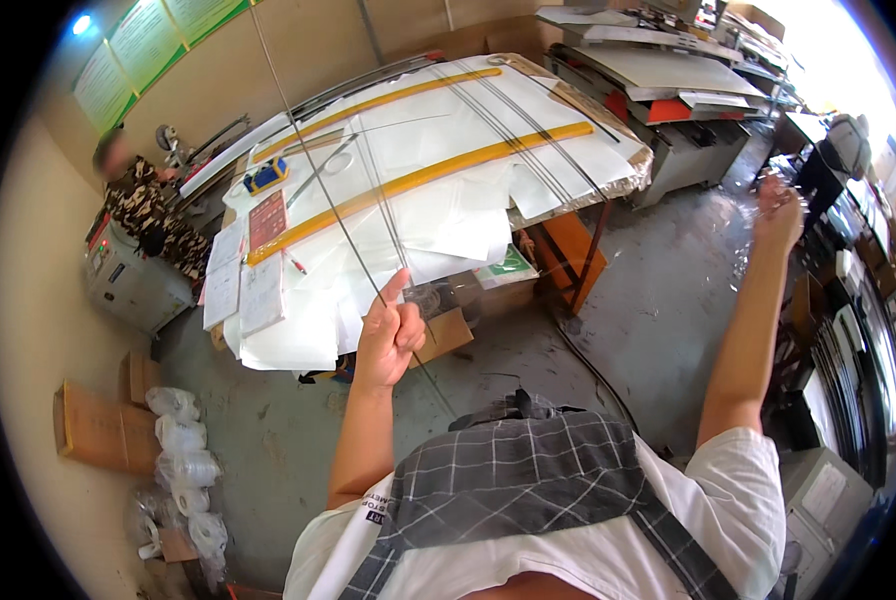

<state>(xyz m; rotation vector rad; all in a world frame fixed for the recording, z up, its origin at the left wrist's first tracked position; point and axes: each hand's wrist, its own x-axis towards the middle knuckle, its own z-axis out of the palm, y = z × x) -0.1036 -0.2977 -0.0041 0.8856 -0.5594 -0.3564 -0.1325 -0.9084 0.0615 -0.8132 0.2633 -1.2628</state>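
In front of my chest, my left hand [390, 335] closes round a long thin dark rod [313, 165], its index finger stretched up beside it. The rod slants from the top of the picture past the table's near edge down toward my apron. My right hand [780, 215] is raised far out to the right, its fingers curled and partly blurred. Shiny see-through material [744, 235], which looks like crumpled clear plastic film, hangs about that hand. Beyond my left hand, several similar thin rods [513, 130] lie across yellow bars [423, 185] on a white-covered table [458, 225].
Papers [262, 295], a red booklet [267, 220] and a blue-yellow box [265, 176] lie at the table's left. Behind them sits a person in camouflage [153, 205]. Cartons [108, 428] and plastic-wrapped rolls [188, 467] line the left wall. Stacked sheets [658, 70] stand back right; another person bends [836, 165] there.
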